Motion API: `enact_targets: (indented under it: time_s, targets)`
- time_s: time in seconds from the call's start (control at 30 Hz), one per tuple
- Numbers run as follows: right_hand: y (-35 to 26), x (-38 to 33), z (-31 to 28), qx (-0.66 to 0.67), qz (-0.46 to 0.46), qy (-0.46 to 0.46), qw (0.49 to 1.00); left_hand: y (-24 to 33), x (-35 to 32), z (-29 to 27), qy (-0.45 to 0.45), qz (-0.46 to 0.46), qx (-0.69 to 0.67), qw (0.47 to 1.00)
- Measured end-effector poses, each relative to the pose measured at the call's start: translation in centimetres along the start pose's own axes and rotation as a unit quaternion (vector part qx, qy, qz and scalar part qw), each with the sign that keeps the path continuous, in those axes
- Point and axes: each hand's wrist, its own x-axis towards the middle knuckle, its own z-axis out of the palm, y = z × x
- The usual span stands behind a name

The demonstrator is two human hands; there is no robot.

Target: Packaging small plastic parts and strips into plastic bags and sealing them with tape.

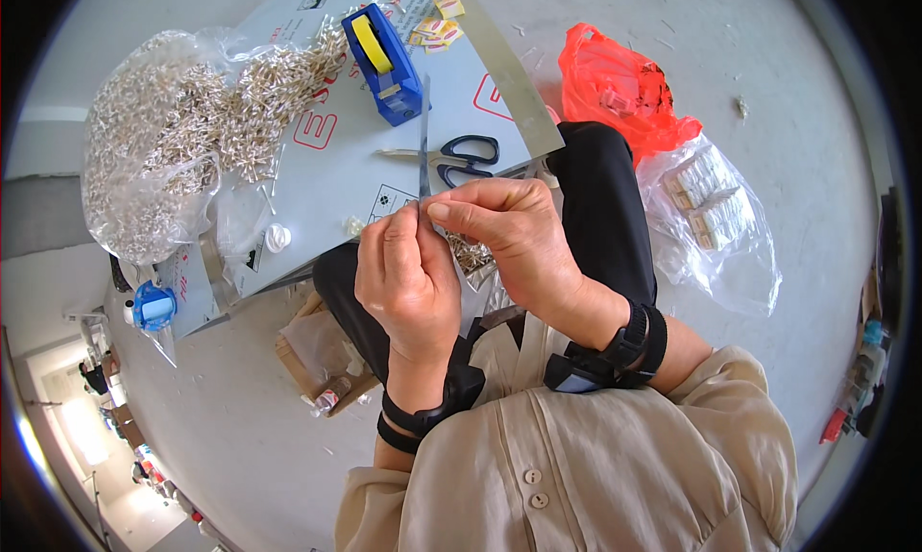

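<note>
In front of my lap, my left hand (408, 278) and my right hand (519, 240) meet at the fingertips. Both are closed in a pinch on the lower end of a narrow, greyish, see-through strip (424, 134), which stands up away from me. Just beyond the fingers, scissors (461, 155) with dark blue handles lie on the table (336, 182). Farther back is a blue tape dispenser (399, 96) with a yellow core. Below my hands, partly hidden, sits a heap of small slender pieces (473, 256).
A clear bag (144, 158) spills many thin white-and-brown pieces at the table's left. Small yellow cards (437, 35) lie at the back. Right of my leg are a red plastic bag (615, 91) and a clear bag with packs (715, 206). A cardboard box (322, 350) stands below left.
</note>
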Motion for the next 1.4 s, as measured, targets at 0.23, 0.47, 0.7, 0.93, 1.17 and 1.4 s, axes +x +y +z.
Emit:
enact_targets:
  time_s: [0.23, 0.47, 0.7, 0.93, 1.17, 1.4]
  targets:
    - [0.5, 0.1, 0.5, -0.029, -0.03, 0.031, 0.999, 0.1, 0.3, 0.0, 0.012, -0.043, -0.065, 0.997]
    - [1.0, 0.7, 0.5, -0.071, -0.073, 0.037, 0.994, 0.1, -0.2, 0.1, 0.0, -0.132, -0.147, 0.98]
    - [0.6, 0.8, 0.6, -0.106, -0.047, 0.029, 0.993, 0.2, -0.3, 0.1, -0.006, -0.181, -0.218, 0.959]
    - [0.4, 1.0, 0.9, -0.139, -0.106, 0.04, 0.984, 0.1, -0.1, -0.2, -0.014, -0.137, -0.199, 0.97]
    - [0.2, 0.9, 1.2, -0.129, -0.1, 0.036, 0.986, 0.4, -0.2, -0.3, -0.001, -0.147, -0.198, 0.969]
    - [0.0, 1.0, 1.1, -0.171, -0.101, 0.052, 0.979, 0.1, -0.5, 0.0, -0.005, -0.192, -0.269, 0.944]
